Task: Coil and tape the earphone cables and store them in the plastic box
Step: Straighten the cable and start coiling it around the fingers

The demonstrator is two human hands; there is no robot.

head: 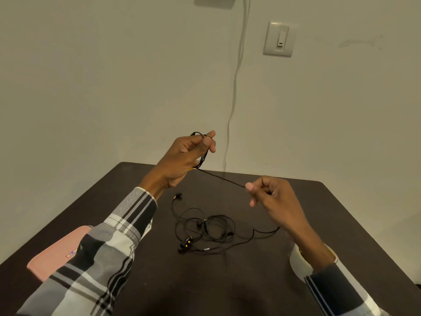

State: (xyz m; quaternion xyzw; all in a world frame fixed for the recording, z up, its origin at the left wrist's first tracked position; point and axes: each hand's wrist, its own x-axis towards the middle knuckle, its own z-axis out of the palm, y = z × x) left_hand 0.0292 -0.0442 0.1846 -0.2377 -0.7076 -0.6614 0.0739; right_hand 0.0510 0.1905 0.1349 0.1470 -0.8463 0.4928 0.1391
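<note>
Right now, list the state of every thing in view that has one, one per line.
Left hand: raised, gripping partly wound cable loops.
Right hand: pinching the cable's free end.
Held cable: taut between the hands.
Loose earphones: tangled, lying on the table.
Tape roll: on the table, partly hidden by the right arm.
Pink case: lying flat, closed.

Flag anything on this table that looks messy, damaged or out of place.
The loose earphone cables lie tangled on the dark table, loops crossing each other. No damage shows. The left hand holds a neat coil; the right hand pinches its strand taut.
</note>
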